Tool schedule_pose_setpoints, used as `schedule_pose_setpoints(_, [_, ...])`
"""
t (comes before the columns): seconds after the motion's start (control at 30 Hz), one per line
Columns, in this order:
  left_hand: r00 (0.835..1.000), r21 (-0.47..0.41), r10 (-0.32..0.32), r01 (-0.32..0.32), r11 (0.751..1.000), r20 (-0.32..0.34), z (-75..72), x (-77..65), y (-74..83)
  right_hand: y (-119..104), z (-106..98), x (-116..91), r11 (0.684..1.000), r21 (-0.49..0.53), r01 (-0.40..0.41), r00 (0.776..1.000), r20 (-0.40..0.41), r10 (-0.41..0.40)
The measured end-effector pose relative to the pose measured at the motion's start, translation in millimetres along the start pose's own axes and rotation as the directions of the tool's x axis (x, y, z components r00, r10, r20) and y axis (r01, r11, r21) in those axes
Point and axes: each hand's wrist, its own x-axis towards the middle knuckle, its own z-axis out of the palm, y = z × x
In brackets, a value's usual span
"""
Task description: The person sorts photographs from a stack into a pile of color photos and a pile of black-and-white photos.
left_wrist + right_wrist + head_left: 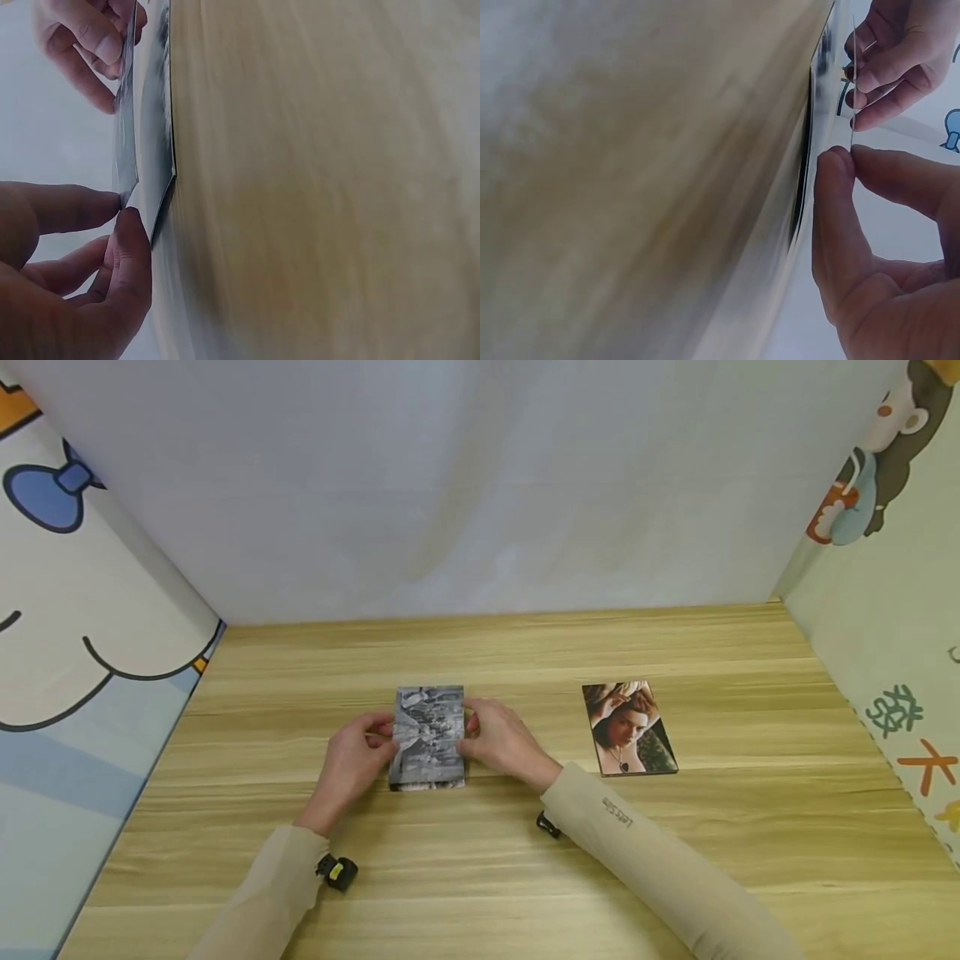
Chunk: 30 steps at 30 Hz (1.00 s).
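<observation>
A black-and-white photo card [429, 731] is held between both hands near the middle of the table. My left hand [356, 757] pinches its left edge between thumb and fingertips. On the opposite edge, my right hand [501, 740] pinches it the same way. Under the held card lies another dark-edged picture card [156, 139] on the table, mostly covered in the head view, with a strip showing along the near edge. Both wrist views show a thin gap between the two.
To the right on the wooden table [450, 877] lies a colour photo card [633, 731] with a dark edge. A pale wall panel [480, 510] rises behind the table, and cartoon-printed panels stand at left and right.
</observation>
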Motion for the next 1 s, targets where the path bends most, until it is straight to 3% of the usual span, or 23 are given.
schedule_pose_setpoints(0.37, [0.999, 0.039, 0.028, -0.028, 0.999, 0.022, 0.5, 0.2, -6.6, -1.3, 1.3, 3.7, 1.000, -0.013, -0.011, 0.999, 0.051, 0.011])
schedule_pose_setpoints(1.0, [0.998, 0.118, 0.021, -0.027, 0.993, 0.055, 1.2, 4.8, -5.3, 0.7, 1.2, 6.9, 0.999, -0.032, -0.023, 0.996, 0.084, 0.025])
